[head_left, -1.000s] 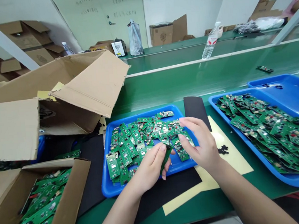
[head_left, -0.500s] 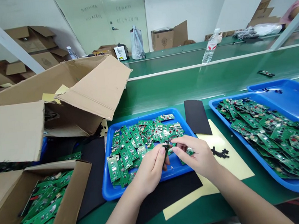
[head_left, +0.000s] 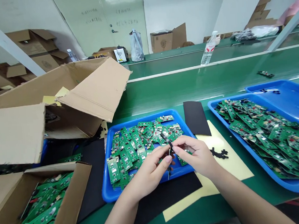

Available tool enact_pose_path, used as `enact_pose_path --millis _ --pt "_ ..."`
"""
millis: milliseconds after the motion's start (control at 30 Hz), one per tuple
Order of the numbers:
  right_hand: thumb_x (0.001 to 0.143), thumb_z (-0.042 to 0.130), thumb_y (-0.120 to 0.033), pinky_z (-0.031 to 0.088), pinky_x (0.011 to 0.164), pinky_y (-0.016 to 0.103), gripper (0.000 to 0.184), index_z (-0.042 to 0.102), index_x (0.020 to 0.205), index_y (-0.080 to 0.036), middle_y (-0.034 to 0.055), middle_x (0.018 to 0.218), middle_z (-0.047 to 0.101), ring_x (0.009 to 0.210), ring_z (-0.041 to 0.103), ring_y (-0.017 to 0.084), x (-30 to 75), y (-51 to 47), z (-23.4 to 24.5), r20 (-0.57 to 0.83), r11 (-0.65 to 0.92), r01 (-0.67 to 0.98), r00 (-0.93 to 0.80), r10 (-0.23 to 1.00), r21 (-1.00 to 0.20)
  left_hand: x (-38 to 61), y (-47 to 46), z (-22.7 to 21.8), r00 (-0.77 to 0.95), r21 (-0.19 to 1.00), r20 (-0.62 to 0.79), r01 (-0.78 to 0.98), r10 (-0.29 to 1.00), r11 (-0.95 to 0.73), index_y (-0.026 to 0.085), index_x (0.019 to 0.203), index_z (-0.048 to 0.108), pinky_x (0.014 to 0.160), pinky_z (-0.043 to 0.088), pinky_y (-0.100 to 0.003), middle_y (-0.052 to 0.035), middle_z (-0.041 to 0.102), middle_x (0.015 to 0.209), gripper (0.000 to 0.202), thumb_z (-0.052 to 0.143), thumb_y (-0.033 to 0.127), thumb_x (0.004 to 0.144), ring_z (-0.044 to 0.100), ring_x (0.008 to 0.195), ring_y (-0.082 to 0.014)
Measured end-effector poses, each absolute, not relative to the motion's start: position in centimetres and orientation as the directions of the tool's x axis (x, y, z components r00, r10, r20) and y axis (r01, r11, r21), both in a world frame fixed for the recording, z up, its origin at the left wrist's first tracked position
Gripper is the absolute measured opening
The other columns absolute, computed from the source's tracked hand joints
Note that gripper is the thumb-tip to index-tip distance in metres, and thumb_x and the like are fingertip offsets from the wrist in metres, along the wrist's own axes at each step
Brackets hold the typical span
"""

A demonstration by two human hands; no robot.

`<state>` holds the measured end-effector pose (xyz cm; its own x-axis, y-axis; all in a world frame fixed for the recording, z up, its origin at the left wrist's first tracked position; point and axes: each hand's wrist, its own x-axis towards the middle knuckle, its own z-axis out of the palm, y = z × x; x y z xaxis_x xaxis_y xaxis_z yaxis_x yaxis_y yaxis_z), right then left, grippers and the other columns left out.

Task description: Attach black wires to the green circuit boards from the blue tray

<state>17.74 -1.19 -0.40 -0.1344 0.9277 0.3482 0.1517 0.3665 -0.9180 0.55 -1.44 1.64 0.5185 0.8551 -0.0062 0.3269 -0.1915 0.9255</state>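
My right hand [head_left: 193,152] pinches a thin black strip [head_left: 165,138] between thumb and fingertips. My left hand [head_left: 153,169] meets it from the other side, its thumb and fingers closed on a small circuit board [head_left: 170,173] that shows nearly edge-on. The strip lies against the board's upper end, and fingers cover most of the board. Both hands are above the front right part of a blue tray [head_left: 106,185], where many green circuit boards [head_left: 129,150] lie in a loose layer. Several black cut pieces [head_left: 219,153] rest on yellow paper [head_left: 239,168] to the right.
On the right, a second blue tray [head_left: 278,184] is heaped with boards. Cardboard boxes [head_left: 67,189] stand at the left, the front one holding boards. Black sheets [head_left: 197,118] lie around the middle tray. A water bottle [head_left: 208,51] stands on the ledge behind.
The black strip has turned and now points up and left from my right fingertips. My left thumb has shifted down, and the board has tilted nearly edge-on.
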Motion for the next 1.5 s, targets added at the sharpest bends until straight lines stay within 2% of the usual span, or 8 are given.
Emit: enact_pose_path --millis 300,400,500,600,800,900,1167,1500 --pt "0.082 0.059 -0.023 0.054 0.071 0.030 0.011 0.068 0.087 -0.021 0.0066 0.093 0.060 0.087 0.061 0.017 17.9 -1.1 -0.8 0.328 0.323 -0.055 -0.207 0.922 -0.945 0.8 -1.4 0.8 0.377 0.943 0.037 0.294 0.926 -0.157 0.020 0.116 0.051 0.076 0.051 -0.030 -0.0085 0.059 0.104 0.031 0.052 0.030 0.086 0.057 0.094 -0.0195" --pt "0.083 0.059 -0.030 0.054 0.072 0.032 0.015 0.069 0.089 -0.021 0.0069 0.095 0.061 0.087 0.062 0.018 18.1 -1.0 -0.5 0.282 0.256 -0.177 -0.139 0.949 -0.950 0.7 -1.3 0.4 0.329 0.904 0.165 0.326 0.930 -0.275 0.020 0.109 0.053 0.081 0.052 -0.032 -0.0081 0.059 0.104 0.023 0.052 0.027 0.087 0.059 0.094 -0.0190" --pt "0.084 0.057 -0.041 0.053 0.060 0.028 0.025 0.065 0.085 -0.017 0.0051 0.078 0.065 0.068 0.064 0.015 18.2 -0.7 -0.4 0.100 0.051 -0.344 -0.125 0.987 -0.937 0.4 -1.1 0.2 0.312 0.734 0.428 0.427 0.848 -0.527 0.022 0.107 0.055 0.083 0.051 -0.035 -0.0073 0.059 0.101 0.023 0.056 0.021 0.084 0.060 0.095 -0.0197" --pt "0.082 0.057 -0.051 0.048 0.048 0.024 0.035 0.058 0.088 -0.016 0.0017 0.063 0.064 0.051 0.062 0.013 18.1 -0.6 -0.1 -0.073 -0.196 -0.414 -0.295 0.953 -0.889 0.1 -0.9 0.1 0.343 0.484 0.639 0.517 0.689 -0.706 0.022 0.107 0.056 0.083 0.052 -0.035 -0.0084 0.057 0.105 0.026 0.058 0.013 0.082 0.059 0.098 -0.0202" --pt "0.079 0.066 -0.036 0.051 0.058 0.027 0.039 0.049 0.109 -0.016 -0.0004 0.063 0.068 0.055 0.065 0.013 17.9 -1.3 0.1 -0.106 -0.349 -0.376 -0.536 0.837 -0.858 0.0 -0.8 0.0 0.364 0.264 0.774 0.560 0.519 -0.785 0.024 0.107 0.058 0.088 0.053 -0.041 -0.0053 0.057 0.102 0.029 0.060 0.010 0.081 0.061 0.098 -0.0199" --pt "0.079 0.066 -0.032 0.050 0.054 0.025 0.040 0.049 0.111 -0.015 -0.0018 0.060 0.067 0.051 0.064 0.012 17.7 -1.5 0.0 -0.092 -0.357 -0.425 -0.528 0.844 -0.832 0.1 -0.8 0.1 0.356 0.238 0.788 0.577 0.503 -0.782 0.024 0.106 0.059 0.085 0.055 -0.041 -0.0039 0.058 0.097 0.029 0.062 0.011 0.080 0.063 0.094 -0.0193" --pt "0.076 0.069 -0.043 0.044 0.041 0.019 0.077 0.029 0.137 -0.020 -0.0031 0.055 0.066 0.043 0.062 0.013 17.6 -2.0 0.0 -0.056 -0.455 -0.476 -0.642 0.765 -0.752 0.2 -1.0 0.1 0.385 0.245 0.785 0.526 0.486 -0.814 0.023 0.112 0.057 0.083 0.056 -0.038 -0.0056 0.059 0.100 0.036 0.062 0.007 0.079 0.061 0.096 -0.0195" --pt "0.081 0.065 -0.033 0.046 0.039 0.017 0.071 0.026 0.139 -0.017 -0.0046 0.055 0.065 0.041 0.062 0.012 17.3 -1.9 -0.1 -0.065 -0.512 -0.502 -0.667 0.742 -0.697 0.5 -1.1 0.4 0.340 0.338 0.764 0.513 0.548 -0.789 0.020 0.109 0.054 0.075 0.054 -0.029 -0.0068 0.061 0.099 0.026 0.059 0.015 0.084 0.062 0.089 -0.0170"
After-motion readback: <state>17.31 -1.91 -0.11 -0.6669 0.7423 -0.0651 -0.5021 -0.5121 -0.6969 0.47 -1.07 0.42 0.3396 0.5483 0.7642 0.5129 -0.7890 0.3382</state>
